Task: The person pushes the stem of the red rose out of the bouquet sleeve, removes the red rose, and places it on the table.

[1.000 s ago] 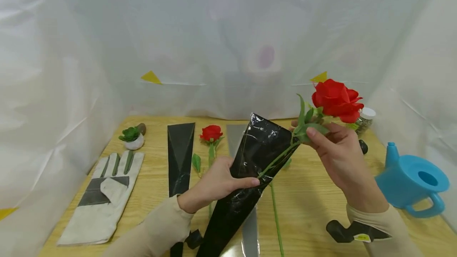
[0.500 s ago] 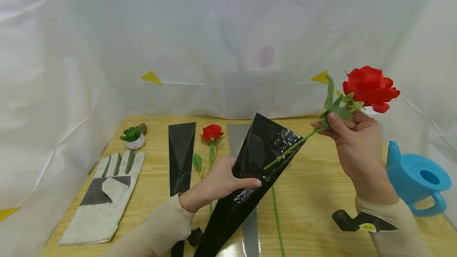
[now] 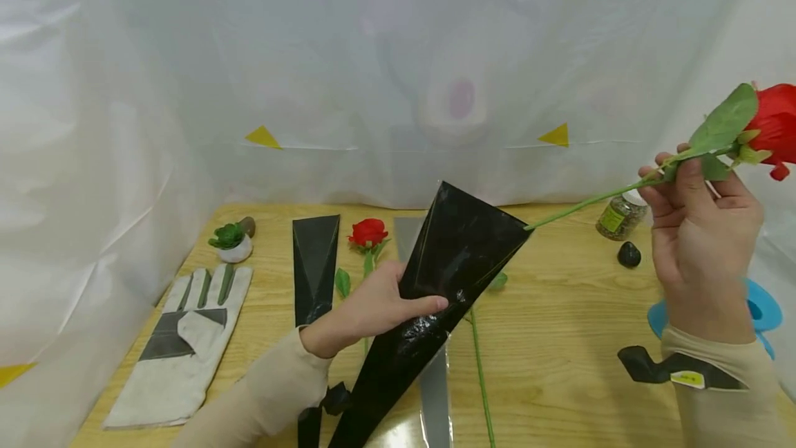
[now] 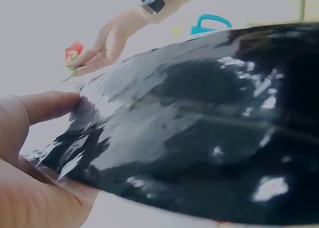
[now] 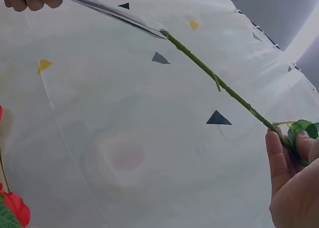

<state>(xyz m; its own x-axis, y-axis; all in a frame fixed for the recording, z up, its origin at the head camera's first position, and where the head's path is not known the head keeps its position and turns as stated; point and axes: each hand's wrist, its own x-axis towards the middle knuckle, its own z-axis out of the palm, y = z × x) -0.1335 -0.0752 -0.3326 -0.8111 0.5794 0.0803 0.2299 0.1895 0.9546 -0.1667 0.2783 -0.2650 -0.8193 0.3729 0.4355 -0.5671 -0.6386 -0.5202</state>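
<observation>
My left hand [image 3: 373, 306] grips a glossy black flower sleeve [image 3: 463, 247] around its middle, thumb across the front. The sleeve tilts, with its wide end up and to the right. At the far right, my right hand [image 3: 703, 234] pinches a red rose [image 3: 774, 126] by its stem just below the bloom, among the leaves. The bloom is cut off by the head view's edge. Its green stem [image 5: 214, 76] runs down left to the sleeve's top right corner; whether the tip is inside cannot be told. In the left wrist view the black sleeve [image 4: 189, 128] fills most of the picture.
Another red rose [image 3: 368, 231], a flat black sleeve [image 3: 314, 268] and a grey sleeve [image 3: 437, 393] lie on the wooden table, with a further green stem [image 3: 479, 372]. A work glove [image 3: 180, 351] and potted succulent [image 3: 231, 240] are left; a jar [image 3: 622, 216], black stone [image 3: 629, 254] and blue watering can [image 3: 761, 306] right.
My right hand has moved up and to the right with the rose, drawing its stem off the sleeve's front to the top right corner. The left hand has stayed nearly still.
</observation>
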